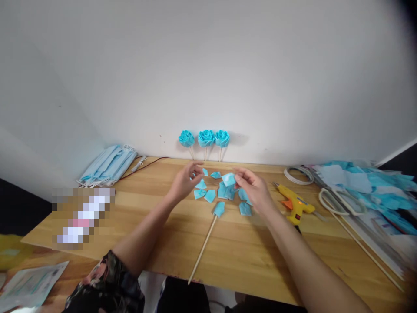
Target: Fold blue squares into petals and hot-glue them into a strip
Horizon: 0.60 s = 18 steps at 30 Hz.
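Here, at the centre of the frame, the right hand (256,188) pinches a folded blue petal piece (228,179) between fingertips and thumb, above the loose blue pieces (210,195) scattered on the wooden table (241,256). The left hand (185,180) hovers just left, fingers loosely curled and holding nothing. Just below lies a wooden stick (203,248) with a blue bud; a yellow glue gun (296,204) sits to the right.

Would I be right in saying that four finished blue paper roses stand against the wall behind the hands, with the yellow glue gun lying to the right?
Not quite: the head view shows three blue paper roses against the wall, not four. The yellow glue gun does lie to the right of the hands.
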Each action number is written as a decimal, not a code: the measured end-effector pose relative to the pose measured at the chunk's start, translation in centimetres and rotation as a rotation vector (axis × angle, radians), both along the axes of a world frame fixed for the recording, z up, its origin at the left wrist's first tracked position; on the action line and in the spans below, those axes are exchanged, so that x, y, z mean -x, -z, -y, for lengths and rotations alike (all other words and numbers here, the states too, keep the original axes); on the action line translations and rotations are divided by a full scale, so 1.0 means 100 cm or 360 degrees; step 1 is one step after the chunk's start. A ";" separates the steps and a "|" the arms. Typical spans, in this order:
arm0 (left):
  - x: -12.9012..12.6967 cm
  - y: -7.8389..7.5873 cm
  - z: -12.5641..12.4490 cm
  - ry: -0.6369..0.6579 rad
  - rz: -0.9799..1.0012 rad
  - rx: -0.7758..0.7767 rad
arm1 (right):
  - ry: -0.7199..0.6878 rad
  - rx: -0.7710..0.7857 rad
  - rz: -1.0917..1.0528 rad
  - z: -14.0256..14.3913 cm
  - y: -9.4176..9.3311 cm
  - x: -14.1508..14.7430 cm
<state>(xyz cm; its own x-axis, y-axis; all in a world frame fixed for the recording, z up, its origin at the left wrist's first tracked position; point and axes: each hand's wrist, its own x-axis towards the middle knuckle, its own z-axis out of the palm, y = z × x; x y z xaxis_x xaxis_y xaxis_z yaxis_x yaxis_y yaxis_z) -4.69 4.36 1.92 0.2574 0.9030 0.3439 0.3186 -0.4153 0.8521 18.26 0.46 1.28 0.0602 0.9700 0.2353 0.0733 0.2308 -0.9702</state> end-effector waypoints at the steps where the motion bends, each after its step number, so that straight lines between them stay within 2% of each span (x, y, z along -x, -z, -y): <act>1: 0.010 -0.002 -0.006 -0.0143 -0.0092 -0.0062 | 0.0018 -0.0002 0.0007 -0.002 -0.001 -0.005; 3: 0.032 -0.006 -0.016 -0.0323 -0.0389 -0.0108 | 0.0016 0.0032 0.0067 -0.006 -0.001 -0.014; 4: 0.042 -0.007 -0.020 -0.0352 -0.0575 -0.0084 | 0.0000 0.0057 0.0113 -0.008 0.000 -0.018; 9: 0.067 -0.005 -0.028 -0.0179 -0.1356 0.0280 | -0.0079 0.0080 0.0238 -0.013 0.003 -0.027; 12: 0.067 -0.001 -0.030 -0.0138 -0.1504 0.0391 | -0.0095 0.0095 0.0242 -0.014 0.004 -0.029; 18: 0.063 0.006 -0.032 -0.0107 -0.1558 0.0387 | -0.0056 0.0068 0.0288 -0.015 0.006 -0.030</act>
